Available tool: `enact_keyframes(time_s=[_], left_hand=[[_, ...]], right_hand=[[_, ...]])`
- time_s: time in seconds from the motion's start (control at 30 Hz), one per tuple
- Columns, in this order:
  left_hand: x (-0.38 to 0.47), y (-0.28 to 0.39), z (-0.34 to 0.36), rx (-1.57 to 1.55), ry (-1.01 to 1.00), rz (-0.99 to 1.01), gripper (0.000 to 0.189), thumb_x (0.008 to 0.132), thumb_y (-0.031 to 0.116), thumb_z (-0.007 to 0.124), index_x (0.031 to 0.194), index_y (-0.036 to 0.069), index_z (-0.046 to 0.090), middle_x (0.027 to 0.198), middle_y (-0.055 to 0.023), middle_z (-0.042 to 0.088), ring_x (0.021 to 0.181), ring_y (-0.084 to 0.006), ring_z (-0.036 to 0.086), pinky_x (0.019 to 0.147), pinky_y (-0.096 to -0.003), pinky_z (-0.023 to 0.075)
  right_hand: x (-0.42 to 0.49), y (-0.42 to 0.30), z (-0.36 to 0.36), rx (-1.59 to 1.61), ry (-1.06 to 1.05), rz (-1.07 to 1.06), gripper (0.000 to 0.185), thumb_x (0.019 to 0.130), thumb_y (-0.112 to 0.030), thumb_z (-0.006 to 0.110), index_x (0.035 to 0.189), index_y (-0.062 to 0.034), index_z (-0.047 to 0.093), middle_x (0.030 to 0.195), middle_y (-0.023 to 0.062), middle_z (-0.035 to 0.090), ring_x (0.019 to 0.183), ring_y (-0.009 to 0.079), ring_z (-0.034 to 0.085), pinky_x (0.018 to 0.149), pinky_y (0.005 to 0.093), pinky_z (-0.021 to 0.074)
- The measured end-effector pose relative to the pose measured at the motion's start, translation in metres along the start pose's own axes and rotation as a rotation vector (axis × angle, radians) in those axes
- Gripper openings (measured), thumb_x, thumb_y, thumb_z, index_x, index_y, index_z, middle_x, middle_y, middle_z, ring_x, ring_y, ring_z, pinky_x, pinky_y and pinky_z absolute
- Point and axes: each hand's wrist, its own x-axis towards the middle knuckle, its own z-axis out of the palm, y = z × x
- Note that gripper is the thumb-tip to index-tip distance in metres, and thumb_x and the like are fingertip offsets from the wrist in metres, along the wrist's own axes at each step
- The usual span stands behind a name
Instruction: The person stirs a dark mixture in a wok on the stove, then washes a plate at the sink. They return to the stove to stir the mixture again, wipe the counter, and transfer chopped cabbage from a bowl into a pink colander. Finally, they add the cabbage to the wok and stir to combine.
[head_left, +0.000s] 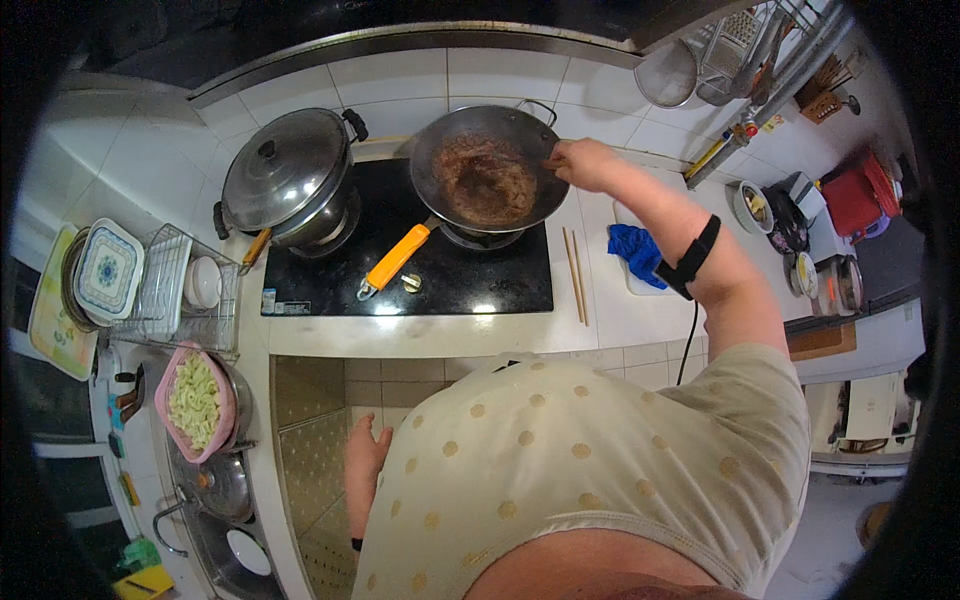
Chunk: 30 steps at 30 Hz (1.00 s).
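Observation:
My right hand (583, 163) is at the right rim of a dark wok (489, 169), its fingers closed on a small brown thing, perhaps a wooden handle, mostly hidden by the hand. Brown food or residue coats the inside of the wok, which sits on the right burner of a black cooktop (480, 289). The wok's orange handle (399, 256) points towards me at the lower left. Low beside my body hangs my left hand (367, 446), fingers apart, holding nothing. Two wooden chopsticks (576, 277) lie on the counter right of the cooktop.
A lidded pot (289, 172) stands on the left burner. Further left are a wire dish rack (229, 322), a pink basket of cut pale-green vegetables (196, 401) and a sink (225, 551). A blue cloth (637, 253) and a bowl (752, 208) lie on the right counter.

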Motion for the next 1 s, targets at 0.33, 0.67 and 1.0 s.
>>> enact_keyframes(time_s=[0.33, 0.67, 1.0], left_hand=[[-0.005, -0.04, 0.032, -0.231, -0.025, -0.036, 0.051, 0.083, 0.031, 0.066, 0.125, 0.005, 0.051, 0.102, -0.0175, 0.063, 0.085, -0.0319, 0.062, 0.074, -0.0393, 0.0499], [-0.014, -0.035, 0.024, -0.177, 0.021, 0.004, 0.05, 0.084, 0.028, 0.066, 0.126, 0.005, 0.05, 0.104, -0.0172, 0.063, 0.083, -0.0286, 0.062, 0.073, -0.0383, 0.0503], [-0.013, 0.054, -0.018, -0.736, -0.244, 0.117, 0.023, 0.086, 0.012, 0.064, 0.107, 0.003, 0.059, 0.087, -0.0037, 0.064, 0.078, -0.0107, 0.06, 0.071, -0.0246, 0.0483]], right_hand=[[0.061, -0.01, 0.009, -0.025, 0.004, 0.066, 0.031, 0.078, -0.021, 0.06, 0.105, -0.0085, 0.064, 0.101, 0.0162, 0.066, 0.096, 0.0346, 0.061, 0.081, 0.0415, 0.0487], [0.027, -0.027, 0.01, -0.07, -0.083, -0.108, 0.035, 0.076, -0.017, 0.061, 0.111, -0.0135, 0.064, 0.099, 0.0156, 0.066, 0.096, 0.0339, 0.062, 0.081, 0.0434, 0.0498], [-0.027, 0.011, 0.072, -0.067, 0.111, -0.076, 0.025, 0.082, -0.011, 0.05, 0.107, -0.0087, 0.049, 0.084, 0.0171, 0.065, 0.079, 0.0367, 0.063, 0.065, 0.0483, 0.0495]])
